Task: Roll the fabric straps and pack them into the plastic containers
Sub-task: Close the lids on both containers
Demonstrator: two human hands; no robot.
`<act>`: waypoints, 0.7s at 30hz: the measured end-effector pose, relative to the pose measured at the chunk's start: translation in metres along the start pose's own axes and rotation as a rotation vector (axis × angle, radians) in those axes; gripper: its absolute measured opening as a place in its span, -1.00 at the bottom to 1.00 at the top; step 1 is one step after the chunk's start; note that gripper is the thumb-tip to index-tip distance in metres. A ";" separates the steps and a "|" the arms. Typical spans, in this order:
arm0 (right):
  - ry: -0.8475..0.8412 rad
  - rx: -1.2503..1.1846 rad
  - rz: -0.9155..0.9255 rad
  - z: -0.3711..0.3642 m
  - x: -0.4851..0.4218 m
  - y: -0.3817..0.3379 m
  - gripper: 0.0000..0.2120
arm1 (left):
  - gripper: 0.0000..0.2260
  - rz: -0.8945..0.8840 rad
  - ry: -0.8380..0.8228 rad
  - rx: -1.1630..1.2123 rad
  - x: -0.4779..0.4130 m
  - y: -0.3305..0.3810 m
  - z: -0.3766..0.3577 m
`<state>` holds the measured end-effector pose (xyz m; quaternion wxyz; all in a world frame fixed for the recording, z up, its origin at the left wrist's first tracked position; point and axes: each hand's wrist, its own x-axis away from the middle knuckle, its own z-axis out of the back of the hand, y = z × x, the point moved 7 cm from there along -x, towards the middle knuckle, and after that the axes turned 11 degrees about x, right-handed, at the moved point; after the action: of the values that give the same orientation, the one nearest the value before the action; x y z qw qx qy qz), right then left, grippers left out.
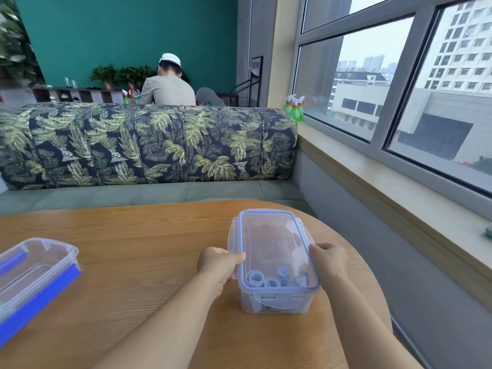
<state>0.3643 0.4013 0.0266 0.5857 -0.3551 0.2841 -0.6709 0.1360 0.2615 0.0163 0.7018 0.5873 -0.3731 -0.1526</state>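
Observation:
A clear plastic container (pixel 277 302) with a blue-rimmed lid (pixel 271 235) stands on the wooden table (pixel 138 251), right of centre. Through the lid I see several rolled light-blue fabric straps (pixel 269 280) lying at its near end. My left hand (pixel 218 265) grips the lid's left edge, thumb on top of the rim. On the opposite side, my right hand (pixel 330 262) grips the lid's right edge with curled fingers. A second clear container (pixel 34 278) with blue lid clips lies at the table's left edge, partly cut off.
A sofa with a leaf-patterned back (pixel 149 145) runs behind the table. A person in a white cap (pixel 169 83) sits beyond it, facing away. Green spray bottles (pixel 295 107) stand on the window sill at the right. The table's round edge curves close to the right wall.

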 end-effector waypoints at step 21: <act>-0.018 -0.084 0.009 -0.002 0.009 0.014 -0.68 | -0.87 -0.049 0.029 -0.132 0.017 0.006 -0.003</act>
<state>0.3706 0.3900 0.0157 0.5756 -0.3842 0.3085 -0.6526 0.1482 0.2540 0.0279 0.7405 0.5508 -0.3375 -0.1855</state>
